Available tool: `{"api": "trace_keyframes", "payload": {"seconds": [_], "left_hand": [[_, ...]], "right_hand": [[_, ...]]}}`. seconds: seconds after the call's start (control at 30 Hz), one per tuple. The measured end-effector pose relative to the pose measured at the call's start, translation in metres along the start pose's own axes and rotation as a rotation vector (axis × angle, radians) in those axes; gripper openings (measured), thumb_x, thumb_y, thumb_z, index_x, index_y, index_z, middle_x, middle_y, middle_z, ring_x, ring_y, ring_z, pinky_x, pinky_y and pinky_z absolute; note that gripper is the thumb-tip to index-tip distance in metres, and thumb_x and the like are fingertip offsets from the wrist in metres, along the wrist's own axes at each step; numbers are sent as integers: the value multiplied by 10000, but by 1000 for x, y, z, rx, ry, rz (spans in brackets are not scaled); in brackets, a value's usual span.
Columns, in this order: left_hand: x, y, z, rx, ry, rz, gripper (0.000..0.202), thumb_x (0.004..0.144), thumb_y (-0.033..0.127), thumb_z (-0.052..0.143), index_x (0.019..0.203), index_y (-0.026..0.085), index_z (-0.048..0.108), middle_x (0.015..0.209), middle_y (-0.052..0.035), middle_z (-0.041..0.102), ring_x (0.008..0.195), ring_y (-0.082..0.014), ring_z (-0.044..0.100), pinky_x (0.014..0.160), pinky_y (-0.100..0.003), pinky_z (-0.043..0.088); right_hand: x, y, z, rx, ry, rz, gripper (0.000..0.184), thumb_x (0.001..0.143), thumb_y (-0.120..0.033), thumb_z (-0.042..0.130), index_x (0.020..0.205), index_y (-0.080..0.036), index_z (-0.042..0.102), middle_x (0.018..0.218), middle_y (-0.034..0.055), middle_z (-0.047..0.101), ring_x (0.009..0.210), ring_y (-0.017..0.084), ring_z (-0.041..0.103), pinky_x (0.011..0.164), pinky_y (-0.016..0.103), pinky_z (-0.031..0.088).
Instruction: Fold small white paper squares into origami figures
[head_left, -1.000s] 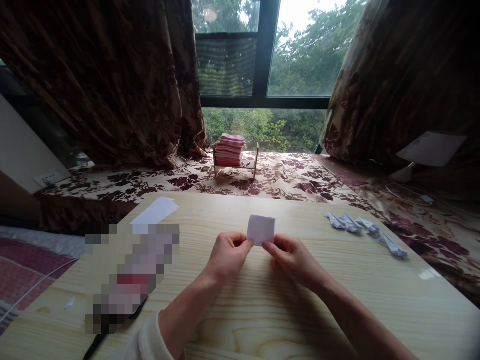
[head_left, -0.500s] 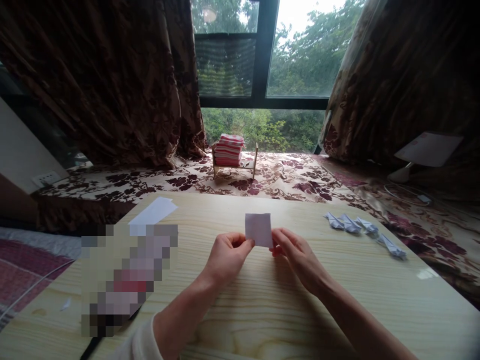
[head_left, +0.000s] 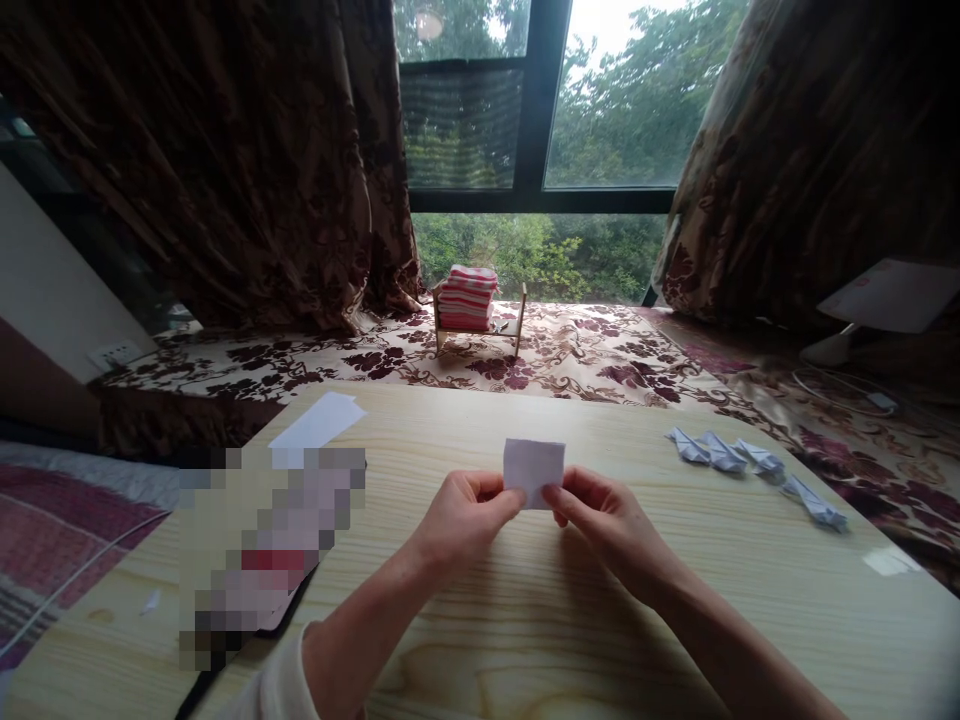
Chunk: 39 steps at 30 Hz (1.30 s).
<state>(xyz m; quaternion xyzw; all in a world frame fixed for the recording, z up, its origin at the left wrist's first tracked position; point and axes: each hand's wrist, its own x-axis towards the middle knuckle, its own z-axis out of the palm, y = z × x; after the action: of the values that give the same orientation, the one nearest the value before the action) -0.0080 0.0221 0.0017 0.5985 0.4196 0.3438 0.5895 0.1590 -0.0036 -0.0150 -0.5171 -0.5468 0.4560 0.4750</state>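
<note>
A small, nearly square piece of white paper (head_left: 533, 466) is held up above the wooden table (head_left: 450, 640), its flat face toward me. My left hand (head_left: 471, 515) pinches its lower left corner between thumb and fingers. On the other side, my right hand (head_left: 604, 512) grips the lower right corner, thumb in front and fingers behind. Off to the right lie several folded white paper pieces (head_left: 726, 453) in a slanting row. Flat white paper strips (head_left: 319, 430) rest near the table's far left edge.
A blurred-out object (head_left: 277, 560) lies on the table's left side, with a tiny paper scrap (head_left: 151, 601) beside it. Beyond the table, a small wooden stand (head_left: 480, 338) carries folded red-striped cloths (head_left: 468, 298). A lamp (head_left: 885, 295) stands at far right.
My right thumb has come round to the front of the paper, and the right hand now pinches its lower right corner. The view has shifted slightly left.
</note>
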Motion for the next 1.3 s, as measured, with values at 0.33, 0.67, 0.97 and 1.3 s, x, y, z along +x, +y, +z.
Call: {"api": "trace_keyframes", "payload": {"seconds": [0.33,0.67,0.97,1.3], "left_hand": [[-1,2,3,-114,-2,-68,252,692,344,604,656,104,673,597,-7,566,586,-117,454,572,-235,323],[-4,2,3,-160,-113,-91,263,715,347,611,708,108,720,593,-16,566,614,-120,457,608,-245,338],[-5,4,4,-256,-106,-140,191,684,276,593,612,117,671,584,-11,532,604,-107,433,591,-236,348],[-5,6,1,-323,-142,-167,194,678,292,639,697,119,725,664,-35,609,733,-136,496,691,-245,413]], "right_hand": [[-1,1,4,143,-16,31,366,667,-511,706,760,-159,667,723,44,673,702,189,598,655,297,482],[-3,-3,4,163,-45,-16,367,697,-478,677,907,-177,667,792,57,694,712,195,620,662,310,512],[-7,0,1,213,-105,-34,206,778,-381,631,882,-214,693,827,42,687,755,189,624,684,296,506],[-6,0,-3,9,-92,-265,225,788,-138,549,862,-231,739,776,26,625,713,146,570,597,231,438]]}}
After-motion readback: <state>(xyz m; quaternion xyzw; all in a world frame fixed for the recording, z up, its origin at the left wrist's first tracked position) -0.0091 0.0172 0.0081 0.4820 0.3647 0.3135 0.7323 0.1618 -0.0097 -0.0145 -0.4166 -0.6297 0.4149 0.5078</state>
